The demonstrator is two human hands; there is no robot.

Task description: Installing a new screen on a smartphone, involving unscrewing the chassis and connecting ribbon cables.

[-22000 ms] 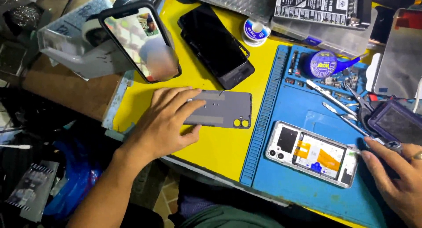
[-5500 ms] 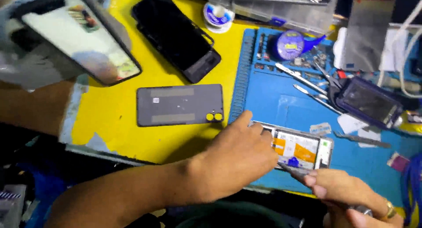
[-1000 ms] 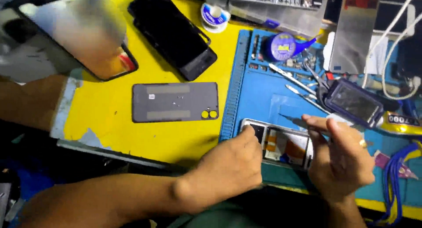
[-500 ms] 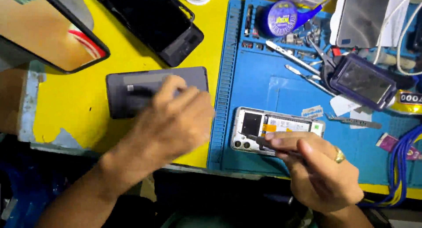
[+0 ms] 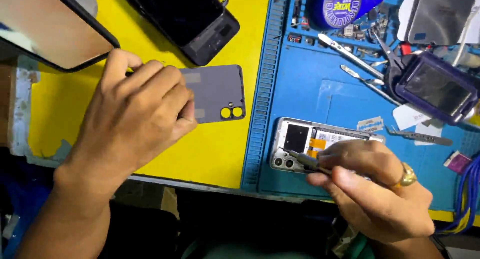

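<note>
Left hand [image 5: 132, 121] has shifted from the opened phone [image 5: 305, 146] to grip the grey back cover [image 5: 217, 91] at centre frame; right hand [image 5: 375, 189] holds a screwdriver [image 5: 302, 159].

Matt grey plastic back cover [image 5: 215, 91] lies on a smooth yellow mat [image 5: 210, 154]; ribbed blue rubbery mat [image 5: 310, 94] carries an opened phone [image 5: 300, 141] with bare metal frame and shiny metal tweezers [image 5: 350, 46].
</note>
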